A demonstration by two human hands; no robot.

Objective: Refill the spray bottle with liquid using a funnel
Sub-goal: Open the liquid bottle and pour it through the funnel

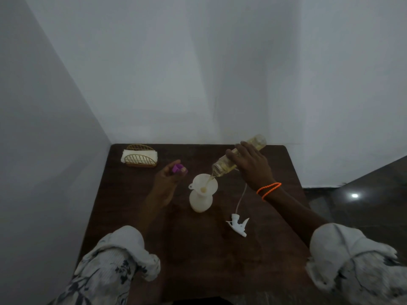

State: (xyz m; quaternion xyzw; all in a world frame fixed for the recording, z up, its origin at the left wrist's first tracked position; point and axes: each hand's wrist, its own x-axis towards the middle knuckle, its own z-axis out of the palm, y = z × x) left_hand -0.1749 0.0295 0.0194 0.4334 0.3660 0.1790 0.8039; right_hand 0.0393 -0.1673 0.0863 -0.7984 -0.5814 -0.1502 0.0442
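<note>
Head view: R hand [251, 166] has its fingers [247, 150] wrapped over a clear bottle [239, 156], tipped mouth-down; a thin yellowish stream falls into the funnel [203, 183]. L hand [168, 181] hovers just left of the funnel, fingers curled round a purple cap [178, 167], touching nothing else.

Handling, as a guess: the clear bottle looks rigid and smooth, prob slippery if wet, so a grip round mid-body suits it. The spray bottle [200, 201] looks like light plastic w/ a narrow neck and nobody steadies it, so it may tip if bumped. The funnel only sits in the neck, loose.

Looks: spray bottle is white, translucent, bulbous, upright mid-counter [198, 260], funnel seated on top. Its white trigger head [237, 225] lies near, to the right, dip tube trailing toward the R wrist. Fill level: can't tell.
</note>
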